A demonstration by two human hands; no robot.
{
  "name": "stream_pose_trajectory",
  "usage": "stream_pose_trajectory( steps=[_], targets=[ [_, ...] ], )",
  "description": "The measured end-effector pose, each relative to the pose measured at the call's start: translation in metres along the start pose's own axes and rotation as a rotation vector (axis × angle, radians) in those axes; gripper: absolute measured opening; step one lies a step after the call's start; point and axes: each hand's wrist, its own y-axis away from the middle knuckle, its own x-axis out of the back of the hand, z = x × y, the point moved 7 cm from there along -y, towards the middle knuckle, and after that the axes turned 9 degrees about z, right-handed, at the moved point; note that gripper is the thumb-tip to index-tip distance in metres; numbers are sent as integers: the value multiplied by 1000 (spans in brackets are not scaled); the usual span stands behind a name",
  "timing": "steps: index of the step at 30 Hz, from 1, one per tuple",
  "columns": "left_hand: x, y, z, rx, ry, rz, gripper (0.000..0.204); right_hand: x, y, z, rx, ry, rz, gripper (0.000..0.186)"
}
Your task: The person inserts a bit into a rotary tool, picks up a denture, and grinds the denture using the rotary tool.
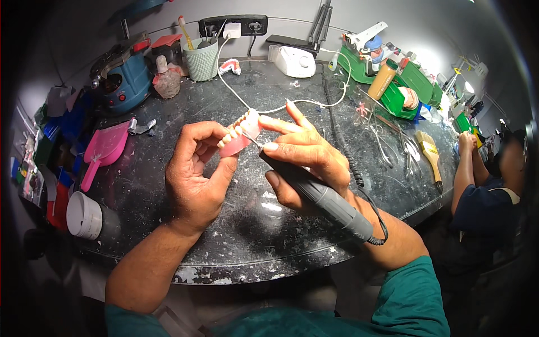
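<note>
Head view — left hand (196,174) half-curled, pinching a denture (235,146) — right hand (314,150) partly closed, gripping a dark handpiece (324,196).

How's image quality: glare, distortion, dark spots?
Head view: bright glare on the table between the left hand and drill; head view: wall blown out upper right; head view: fisheye bows the table's front edge, corners go black; head view: false teeth look fairly sharp.

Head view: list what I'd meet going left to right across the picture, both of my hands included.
Pink dustpan → left hand → pink-based false teeth → right hand → flat paintbrush → another person's hands.
</note>
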Motion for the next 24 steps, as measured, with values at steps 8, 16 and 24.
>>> stream_pose_trajectory(
  steps=[8,16,24],
  targets=[
    [0,0,-1,24,-6,2,36,-1,1,1,-1,-1,-3,46],
    [-1,-1,0,12,2,6,33,0,-1,-1,-10,-18,-24,44],
    [0,-1,1,13,10,11,31,-2,0,0,1,-27,-22,42]
  ],
)
